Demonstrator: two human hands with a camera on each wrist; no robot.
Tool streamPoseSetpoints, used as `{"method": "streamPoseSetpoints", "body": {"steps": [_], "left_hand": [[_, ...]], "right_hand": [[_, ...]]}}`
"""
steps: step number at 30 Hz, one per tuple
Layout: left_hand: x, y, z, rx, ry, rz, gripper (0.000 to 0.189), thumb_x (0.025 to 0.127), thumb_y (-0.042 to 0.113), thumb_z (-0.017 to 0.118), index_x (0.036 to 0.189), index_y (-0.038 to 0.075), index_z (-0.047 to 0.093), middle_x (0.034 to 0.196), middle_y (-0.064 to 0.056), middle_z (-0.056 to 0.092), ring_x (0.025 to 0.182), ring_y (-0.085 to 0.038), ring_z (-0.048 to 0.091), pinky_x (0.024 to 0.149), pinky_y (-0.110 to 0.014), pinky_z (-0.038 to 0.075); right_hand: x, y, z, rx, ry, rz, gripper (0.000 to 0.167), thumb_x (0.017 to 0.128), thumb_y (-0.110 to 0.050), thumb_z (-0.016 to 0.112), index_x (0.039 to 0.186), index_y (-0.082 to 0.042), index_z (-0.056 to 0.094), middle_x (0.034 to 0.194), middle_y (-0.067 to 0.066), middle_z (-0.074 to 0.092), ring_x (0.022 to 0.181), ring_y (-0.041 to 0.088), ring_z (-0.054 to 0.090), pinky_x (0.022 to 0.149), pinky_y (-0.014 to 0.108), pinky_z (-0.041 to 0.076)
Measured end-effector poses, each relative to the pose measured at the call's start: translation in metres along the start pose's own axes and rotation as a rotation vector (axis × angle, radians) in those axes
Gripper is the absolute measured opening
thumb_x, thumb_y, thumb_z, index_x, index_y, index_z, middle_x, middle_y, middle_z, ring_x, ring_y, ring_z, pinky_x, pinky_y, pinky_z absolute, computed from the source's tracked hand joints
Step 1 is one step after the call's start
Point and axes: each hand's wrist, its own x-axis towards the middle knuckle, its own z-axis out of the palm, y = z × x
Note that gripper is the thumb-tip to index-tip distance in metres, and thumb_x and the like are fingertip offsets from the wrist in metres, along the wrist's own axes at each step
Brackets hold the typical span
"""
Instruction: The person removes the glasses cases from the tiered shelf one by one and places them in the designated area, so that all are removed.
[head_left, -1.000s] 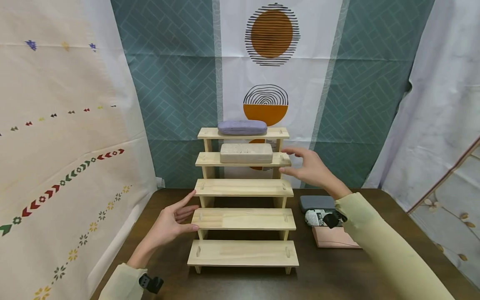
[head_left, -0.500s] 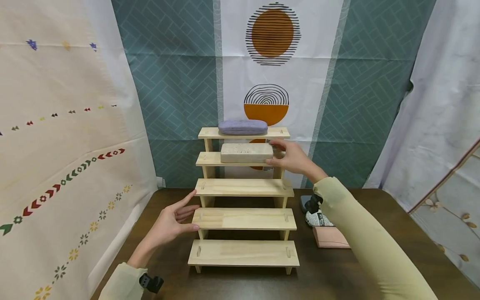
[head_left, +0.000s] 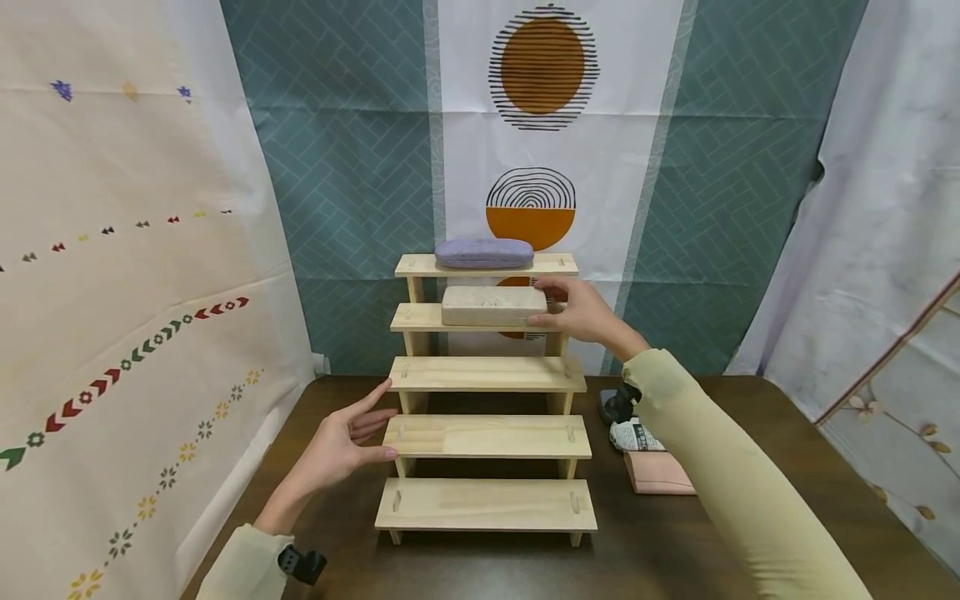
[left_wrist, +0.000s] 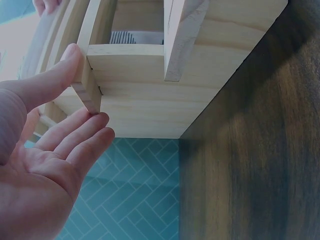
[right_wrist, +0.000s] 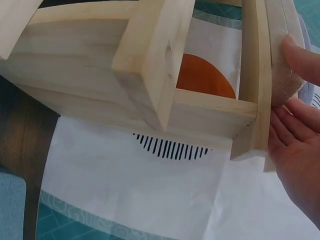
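A five-tier stepped display stand of pale, visibly grained wood (head_left: 487, 375) is positioned upright on a dark brown wood-grain table (head_left: 480, 571), at the centre of the head frame. Each tier is a flat rectangular plank; slot-shaped joints show near the plank ends.

The beige, speckled, rounded-rectangular case (head_left: 491, 307) rests on the second tier from the top, just above the centre of the frame. A seam line runs along its side; its interior is hidden. The right hand (head_left: 585, 312) grips the right end of this case, thumb at the front, fingers behind and beneath.

The left hand (head_left: 333, 446) is held wide at the left side of the stand, left of centre in the frame. Its fingers are extended, and its thumb touches the end of a plank.

A purple, elongated case with rounded ends (head_left: 483, 253) lies on the top tier. It is closed.

On the table, right of the stand, a flat pink case (head_left: 658, 473) lies near a rounded white case with black print (head_left: 636, 435); the right sleeve partly covers both.

The backdrop is teal cloth with a herringbone line pattern (head_left: 337, 167) and a white central panel bearing orange and black circular motifs.
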Motion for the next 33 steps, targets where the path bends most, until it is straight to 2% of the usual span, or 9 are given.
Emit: {"method": "streamPoseSetpoints", "body": {"steps": [6,15,19,26,30,33], "left_hand": [[-0.001,-0.002,0.000,-0.007,-0.001,0.004,0.103,0.081,0.003,0.091,0.166,0.022,0.036,0.149,-0.023,0.056,0.133,-0.039,0.059,0.103,-0.055,0.051],[0.000,-0.001,0.001,0.012,0.006,0.014,0.104,0.080,0.002,0.092,0.166,0.023,0.037,0.151,-0.022,0.055,0.132,-0.037,0.060,0.102,-0.043,0.055],[0.001,-0.001,0.001,0.016,0.008,0.012,0.104,0.080,0.002,0.092,0.166,0.023,0.037,0.150,-0.022,0.055,0.132,-0.037,0.060,0.102,-0.041,0.055],[0.000,-0.001,0.001,0.011,0.008,0.006,0.104,0.080,0.001,0.091,0.166,0.023,0.037,0.149,-0.022,0.056,0.132,-0.038,0.060,0.102,-0.049,0.054],[0.000,0.000,0.002,0.008,0.009,0.000,0.103,0.080,0.002,0.091,0.166,0.022,0.038,0.149,-0.022,0.056,0.132,-0.038,0.060,0.103,-0.053,0.052],[0.000,0.002,0.001,0.008,0.006,-0.007,0.103,0.080,0.002,0.091,0.166,0.021,0.038,0.149,-0.023,0.056,0.132,-0.038,0.060,0.103,-0.051,0.052]], "right_hand": [[-0.007,-0.001,0.000,-0.021,-0.002,-0.015,0.067,0.093,-0.023,0.085,0.149,-0.002,0.057,0.148,0.018,0.057,0.137,0.038,0.054,0.114,0.056,0.044],[0.004,-0.001,0.002,-0.031,-0.013,-0.032,0.074,0.087,-0.029,0.090,0.150,-0.007,0.058,0.144,0.014,0.060,0.120,0.032,0.059,0.103,0.052,0.050],[0.006,-0.001,0.001,-0.015,-0.030,-0.034,0.073,0.087,-0.027,0.090,0.149,-0.007,0.058,0.145,0.015,0.059,0.120,0.033,0.059,0.103,0.052,0.051],[0.002,0.000,-0.003,-0.006,-0.040,-0.034,0.070,0.086,-0.026,0.091,0.146,-0.005,0.061,0.146,0.016,0.058,0.123,0.034,0.059,0.106,0.054,0.050],[0.001,0.001,-0.004,0.011,-0.056,-0.025,0.073,0.085,-0.026,0.091,0.147,-0.005,0.059,0.143,0.016,0.058,0.121,0.034,0.059,0.102,0.052,0.052],[0.002,0.002,-0.004,0.017,-0.072,-0.015,0.079,0.084,-0.027,0.092,0.151,-0.005,0.056,0.139,0.017,0.059,0.116,0.033,0.060,0.098,0.050,0.053]]}}
